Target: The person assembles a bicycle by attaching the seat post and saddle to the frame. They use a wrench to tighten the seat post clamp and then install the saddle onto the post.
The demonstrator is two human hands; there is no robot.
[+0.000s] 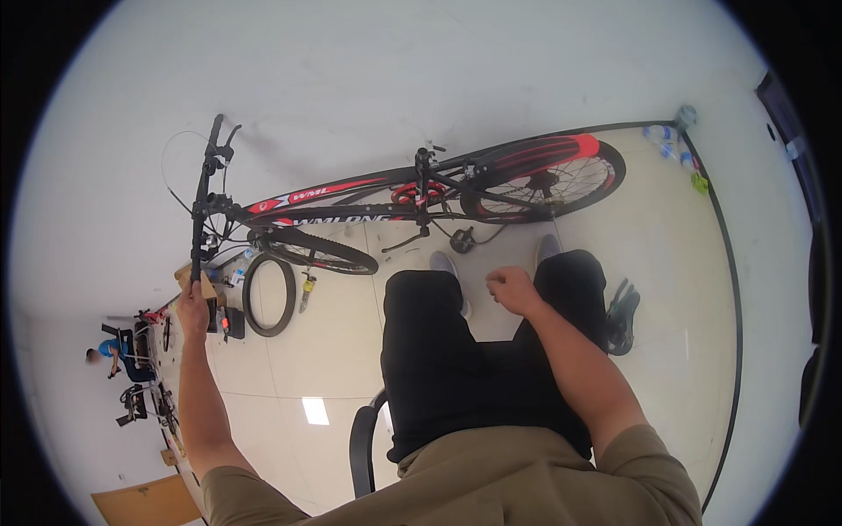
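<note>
A black, red and white bicycle [333, 206] stands along the wall in front of me, its handlebar [202, 202] at the left and its rear wheel [579, 180] at the right. The front wheel [324, 254] is turned at an angle to the frame. My left hand [193, 311] is closed around the near grip of the handlebar, arm stretched out. Between my knees, my right hand [513, 291] hangs in the air with curled fingers and nothing visible in it, apart from the bicycle. A pedal [462, 240] lies beyond it, near my feet.
A loose black tyre [269, 295] and a yellow-handled tool [307, 292] lie on the floor at left. Beside them is a cardboard box [206, 285]. A dark object [621, 320] rests right of my leg. Plastic bottles [667, 145] sit in the far right corner. A person [112, 348] sits farther left.
</note>
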